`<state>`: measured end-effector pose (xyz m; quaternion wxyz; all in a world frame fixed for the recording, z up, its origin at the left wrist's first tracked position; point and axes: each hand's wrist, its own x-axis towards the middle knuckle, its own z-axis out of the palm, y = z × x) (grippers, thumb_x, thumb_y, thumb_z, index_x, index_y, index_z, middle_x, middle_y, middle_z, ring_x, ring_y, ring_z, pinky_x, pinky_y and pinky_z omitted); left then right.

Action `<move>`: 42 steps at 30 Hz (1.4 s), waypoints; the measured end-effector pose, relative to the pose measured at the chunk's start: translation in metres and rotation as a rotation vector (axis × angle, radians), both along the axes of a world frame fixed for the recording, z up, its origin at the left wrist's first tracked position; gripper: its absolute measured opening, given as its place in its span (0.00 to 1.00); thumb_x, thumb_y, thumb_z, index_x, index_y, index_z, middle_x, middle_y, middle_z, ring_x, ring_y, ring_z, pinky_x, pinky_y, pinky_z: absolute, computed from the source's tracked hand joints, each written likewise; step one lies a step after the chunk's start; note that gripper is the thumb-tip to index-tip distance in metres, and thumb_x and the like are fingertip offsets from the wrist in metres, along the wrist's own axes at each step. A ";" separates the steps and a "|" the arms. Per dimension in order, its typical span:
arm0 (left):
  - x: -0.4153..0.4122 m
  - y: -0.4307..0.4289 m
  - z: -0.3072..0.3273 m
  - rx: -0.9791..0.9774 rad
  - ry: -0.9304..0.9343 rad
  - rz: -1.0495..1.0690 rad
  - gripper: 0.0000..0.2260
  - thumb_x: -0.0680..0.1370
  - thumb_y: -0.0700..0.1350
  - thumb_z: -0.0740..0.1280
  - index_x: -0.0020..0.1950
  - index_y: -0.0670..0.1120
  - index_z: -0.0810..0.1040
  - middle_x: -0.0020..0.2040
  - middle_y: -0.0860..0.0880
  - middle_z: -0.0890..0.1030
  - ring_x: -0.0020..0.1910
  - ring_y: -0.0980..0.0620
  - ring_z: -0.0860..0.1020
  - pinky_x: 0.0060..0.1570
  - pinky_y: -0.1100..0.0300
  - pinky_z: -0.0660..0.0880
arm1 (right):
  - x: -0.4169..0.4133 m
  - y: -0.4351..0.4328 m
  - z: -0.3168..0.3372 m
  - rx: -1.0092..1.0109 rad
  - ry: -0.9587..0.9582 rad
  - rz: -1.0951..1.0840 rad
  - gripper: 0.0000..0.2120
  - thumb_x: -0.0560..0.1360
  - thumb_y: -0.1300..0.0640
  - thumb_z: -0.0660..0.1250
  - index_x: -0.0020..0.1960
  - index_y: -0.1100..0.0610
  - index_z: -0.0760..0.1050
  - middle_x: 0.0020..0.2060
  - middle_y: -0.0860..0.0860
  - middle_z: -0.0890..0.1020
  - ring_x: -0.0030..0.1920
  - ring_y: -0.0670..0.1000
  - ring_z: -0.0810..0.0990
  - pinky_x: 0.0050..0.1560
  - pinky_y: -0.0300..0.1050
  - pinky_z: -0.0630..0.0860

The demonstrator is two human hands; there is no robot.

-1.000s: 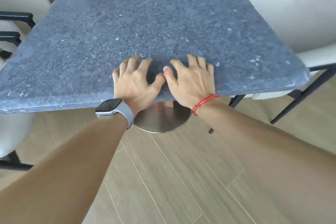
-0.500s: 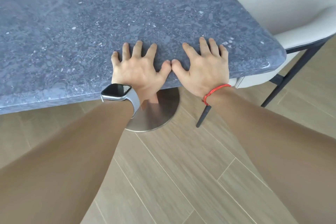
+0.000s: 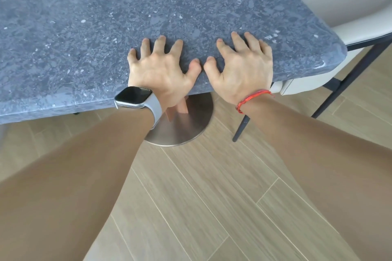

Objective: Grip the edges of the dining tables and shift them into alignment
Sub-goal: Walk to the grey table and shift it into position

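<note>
My left hand (image 3: 158, 72) and right hand (image 3: 244, 68) press the grey worktop (image 3: 84, 38). Fingers (image 3: 160, 45) lie splayed, gripping nothing, its edge just behind them.

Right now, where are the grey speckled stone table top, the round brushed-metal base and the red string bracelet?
grey speckled stone table top (image 3: 148, 10), head view, bare middle surface.
round brushed-metal base (image 3: 182, 129), head view, flat disc top.
red string bracelet (image 3: 253, 97), head view, cord on right wrist.

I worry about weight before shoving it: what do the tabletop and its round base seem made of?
Tabletop: probably stone or terrazzo-like composite, grey-blue with pale speckles, smooth finish, rounded edge.
Round base: likely brushed metal, satin silver with a blurred reflection.
</note>
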<state>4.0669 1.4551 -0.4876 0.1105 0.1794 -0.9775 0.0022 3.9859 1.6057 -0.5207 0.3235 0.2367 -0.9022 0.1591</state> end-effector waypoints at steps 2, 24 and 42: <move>0.001 0.001 -0.002 0.006 0.026 0.003 0.34 0.77 0.69 0.47 0.78 0.54 0.67 0.79 0.46 0.67 0.78 0.39 0.62 0.75 0.34 0.57 | 0.000 0.001 0.000 -0.004 -0.006 -0.012 0.27 0.76 0.40 0.57 0.63 0.55 0.83 0.63 0.59 0.82 0.67 0.64 0.76 0.68 0.63 0.68; 0.002 0.003 0.007 0.056 -0.056 0.029 0.35 0.77 0.69 0.50 0.79 0.53 0.67 0.80 0.44 0.65 0.79 0.36 0.60 0.76 0.35 0.56 | 0.005 0.006 0.014 0.067 -0.150 0.023 0.26 0.76 0.40 0.60 0.64 0.56 0.79 0.67 0.60 0.78 0.70 0.65 0.73 0.69 0.65 0.65; 0.073 0.033 0.153 1.349 0.274 -0.126 0.20 0.76 0.58 0.66 0.69 0.62 0.78 0.71 0.56 0.74 0.64 0.69 0.72 0.76 0.60 0.63 | 0.108 0.086 0.191 -0.294 -0.834 0.068 0.25 0.82 0.43 0.59 0.78 0.42 0.61 0.70 0.50 0.72 0.67 0.53 0.72 0.69 0.48 0.65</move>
